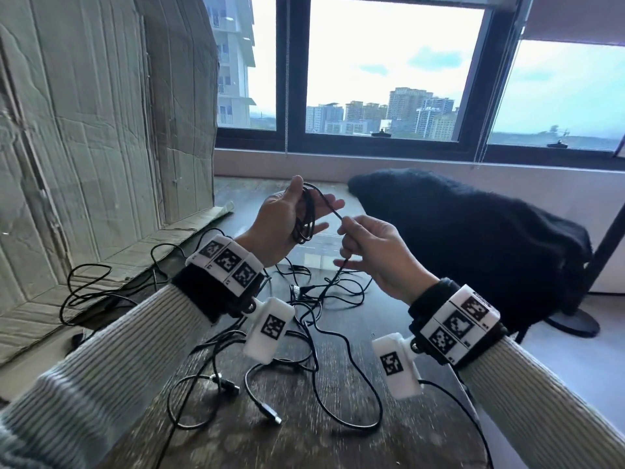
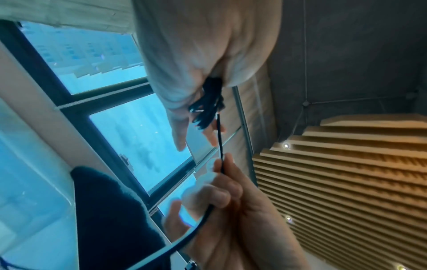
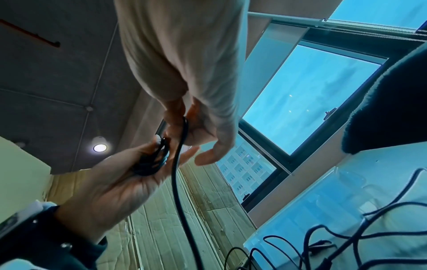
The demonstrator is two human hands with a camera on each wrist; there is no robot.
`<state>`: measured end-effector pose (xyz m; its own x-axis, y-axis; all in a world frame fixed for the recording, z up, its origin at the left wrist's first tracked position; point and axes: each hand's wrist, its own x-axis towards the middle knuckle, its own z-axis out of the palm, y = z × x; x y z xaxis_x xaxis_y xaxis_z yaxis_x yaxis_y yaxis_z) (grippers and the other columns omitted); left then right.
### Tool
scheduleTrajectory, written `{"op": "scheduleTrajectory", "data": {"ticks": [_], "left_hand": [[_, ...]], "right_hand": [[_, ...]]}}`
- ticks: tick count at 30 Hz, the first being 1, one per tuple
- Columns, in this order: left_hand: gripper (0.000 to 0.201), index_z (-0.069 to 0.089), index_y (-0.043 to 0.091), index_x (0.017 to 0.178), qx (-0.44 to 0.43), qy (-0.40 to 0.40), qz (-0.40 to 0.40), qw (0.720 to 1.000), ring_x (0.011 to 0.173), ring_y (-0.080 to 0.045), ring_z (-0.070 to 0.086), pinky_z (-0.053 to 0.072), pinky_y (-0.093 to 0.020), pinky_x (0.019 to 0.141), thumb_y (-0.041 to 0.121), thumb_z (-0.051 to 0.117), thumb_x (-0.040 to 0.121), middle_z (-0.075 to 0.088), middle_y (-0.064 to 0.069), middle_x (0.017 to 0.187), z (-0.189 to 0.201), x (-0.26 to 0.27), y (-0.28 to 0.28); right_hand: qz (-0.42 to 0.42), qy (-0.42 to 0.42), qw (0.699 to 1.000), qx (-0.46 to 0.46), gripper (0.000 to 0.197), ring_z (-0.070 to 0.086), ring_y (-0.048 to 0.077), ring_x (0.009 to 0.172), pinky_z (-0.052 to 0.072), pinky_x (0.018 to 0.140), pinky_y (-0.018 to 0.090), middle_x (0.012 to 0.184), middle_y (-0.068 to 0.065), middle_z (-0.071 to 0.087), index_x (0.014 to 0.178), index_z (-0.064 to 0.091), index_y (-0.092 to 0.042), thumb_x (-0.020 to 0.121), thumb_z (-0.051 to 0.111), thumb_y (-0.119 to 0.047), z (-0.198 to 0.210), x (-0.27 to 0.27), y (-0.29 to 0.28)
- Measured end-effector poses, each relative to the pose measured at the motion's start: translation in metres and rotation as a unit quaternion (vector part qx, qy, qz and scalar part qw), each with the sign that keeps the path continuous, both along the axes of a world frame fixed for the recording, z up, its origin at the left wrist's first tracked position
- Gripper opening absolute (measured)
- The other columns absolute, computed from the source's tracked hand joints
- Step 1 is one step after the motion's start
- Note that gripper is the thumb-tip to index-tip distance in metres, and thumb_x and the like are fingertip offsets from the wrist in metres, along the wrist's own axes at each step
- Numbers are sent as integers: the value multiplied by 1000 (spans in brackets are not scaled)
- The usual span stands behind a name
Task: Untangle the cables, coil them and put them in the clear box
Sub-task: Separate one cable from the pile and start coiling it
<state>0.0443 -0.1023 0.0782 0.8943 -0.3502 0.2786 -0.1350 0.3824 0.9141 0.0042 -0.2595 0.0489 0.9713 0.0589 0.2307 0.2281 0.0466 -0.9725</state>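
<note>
My left hand (image 1: 287,218) is raised above the table, with a small coil of black cable (image 1: 306,214) held between thumb and palm and the fingers spread. From the coil one strand (image 1: 333,211) runs to my right hand (image 1: 368,252), which pinches it between thumb and fingers. That strand drops to a tangle of black cables (image 1: 304,316) on the dark wooden table (image 1: 338,441). The left wrist view shows the coil (image 2: 208,106) and the taut strand (image 2: 220,146). A clear box (image 3: 323,191) lies on the table beyond the tangle, partly hidden by my hands in the head view.
Crumpled cardboard (image 1: 101,130) stands along the left side and lies flat under some cable loops. A dark garment (image 1: 473,238) is heaped at the right rear. Loose USB plugs (image 1: 270,414) lie near the front. The table's right edge runs close under my right forearm.
</note>
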Motion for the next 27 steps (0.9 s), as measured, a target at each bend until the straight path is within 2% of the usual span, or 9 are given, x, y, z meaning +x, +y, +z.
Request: {"op": "scheduleTrajectory", "data": {"ticks": [5, 7, 11, 13, 17, 20, 23, 25, 27], "left_hand": [[28, 43, 12, 96, -148, 57, -8, 987, 56, -11, 60, 58, -46, 75, 35, 29, 103, 51, 0, 61, 5, -1, -5], [23, 40, 17, 96, -147, 56, 20, 987, 45, -6, 44, 56, -33, 55, 36, 29, 103, 42, 6, 57, 9, 0, -3], [28, 47, 19, 86, -12, -70, 187, 980, 42, -4, 36, 28, -16, 35, 41, 36, 101, 46, 6, 66, 12, 13, 6], [33, 51, 17, 82, 140, -212, 262, 931, 40, 1, 41, 31, -14, 39, 40, 37, 100, 52, 7, 65, 7, 23, 10], [51, 59, 17, 72, 397, -425, 292, 760, 41, 4, 48, 35, -8, 48, 46, 27, 98, 56, 10, 55, -9, 25, 11], [65, 54, 25, 50, 425, -377, 201, 798, 38, 2, 48, 34, -9, 48, 50, 16, 97, 51, 10, 39, -14, 19, 14], [82, 66, 10, 64, 378, -264, 50, 886, 38, -3, 45, 37, -13, 43, 63, 11, 94, 60, 6, 46, -14, 13, 15], [70, 68, 7, 73, 372, -243, 2, 896, 40, -4, 44, 35, -13, 41, 71, 39, 84, 61, 4, 52, -11, 11, 19], [38, 63, 12, 68, 397, -256, 3, 881, 41, -4, 43, 34, -15, 41, 47, 66, 82, 56, 7, 51, -6, 11, 28]], "right_hand": [[103, 100, 988, 49, 29, 46, 15, 51, 59, 71, 43, 56, -2, 32, 83, 55, -8, 95, 53, -35, 1, -4, 10], [128, 123, 984, 26, 28, 42, 14, 50, 57, 61, 36, 57, -3, 32, 86, 55, -9, 96, 51, -36, 1, -5, 9], [89, 48, 970, -221, 22, 36, 10, 49, 41, 51, 22, 59, -5, 39, 88, 59, -9, 101, 46, -22, 2, -13, 14], [53, -25, 932, -357, 20, 41, 8, 50, 43, 51, 20, 59, -7, 44, 90, 64, -8, 99, 48, -17, 5, -18, 19], [25, -187, 836, -516, 20, 49, 0, 50, 37, 54, 11, 60, -19, 52, 96, 73, -12, 95, 54, -20, 20, -23, 19], [-49, -252, 825, -504, 18, 56, 6, 54, 44, 56, 18, 61, -11, 61, 86, 76, -20, 91, 59, -23, 32, -20, 14], [-77, -252, 852, -452, 21, 62, 17, 61, 51, 66, 34, 64, -4, 67, 77, 73, -19, 91, 59, -26, 35, -9, 11], [-72, -234, 883, -401, 20, 59, 15, 58, 52, 64, 37, 62, -5, 67, 78, 73, -16, 91, 61, -26, 32, 0, 10], [-62, -209, 912, -348, 13, 58, 16, 58, 53, 63, 40, 65, -1, 68, 81, 72, -15, 89, 64, -22, 28, 7, 13]]}}
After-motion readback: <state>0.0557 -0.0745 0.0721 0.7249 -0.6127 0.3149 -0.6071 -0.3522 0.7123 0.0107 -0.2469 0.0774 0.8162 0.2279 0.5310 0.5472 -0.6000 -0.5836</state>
